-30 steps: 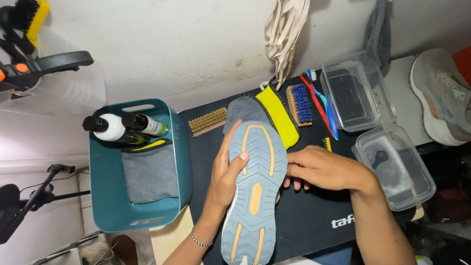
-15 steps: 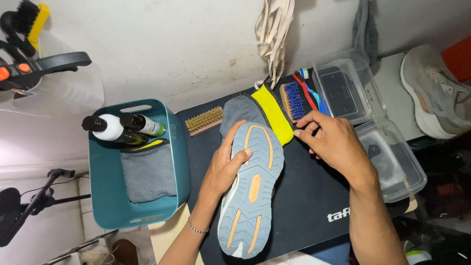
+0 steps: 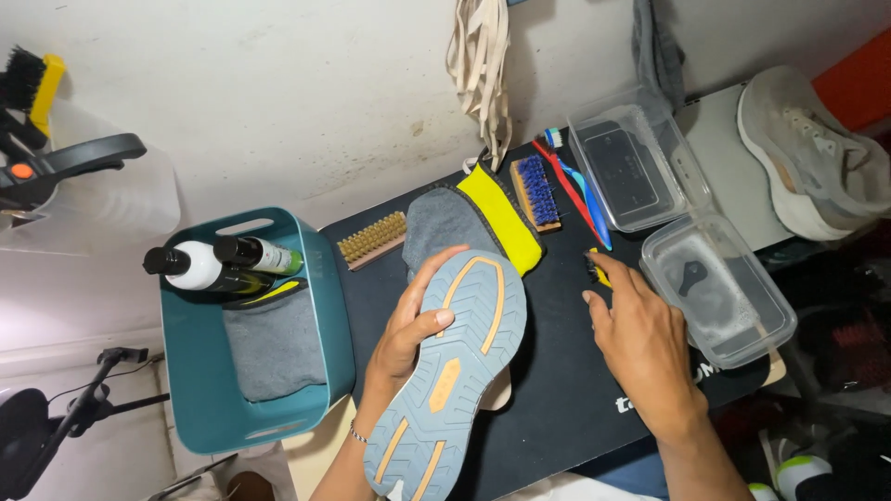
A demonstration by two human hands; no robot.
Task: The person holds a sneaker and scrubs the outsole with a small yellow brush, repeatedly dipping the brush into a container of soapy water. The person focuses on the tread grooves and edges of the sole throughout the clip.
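1. The black work mat [image 3: 557, 390] covers most of the tabletop; a grey shoe [image 3: 455, 371] lies across its left half, sole up, heel hanging past the near edge and toe pointing toward the far edge.
2. That shoe looks light for its bulk: a thick foam-like sole with grey and orange rubber tread, probably stiff enough to hold its shape but with some give under pressure. The narrow waist of the sole seems the surest place to grip; the tread should not slip.
3. The left hand [image 3: 408, 339] comes up from the near edge, forearm along the shoe's left side, wrist bent inward. Its fingers are curled loosely together over the sole's left rim, thumb lying on the tread, steadying rather than lifting.
4. The right hand [image 3: 645, 348] lies palm down on the mat's right half, well apart from the shoe. Its fingers are stretched forward and close together, tips touching a small black-and-yellow brush [image 3: 595, 269]; whether they pinch it I cannot tell.
5. Toward the far edge lie a blue-bristled brush [image 3: 535, 192] and a tan brush [image 3: 371, 240].
6. A teal basket [image 3: 200, 408] stands off the mat's left edge.
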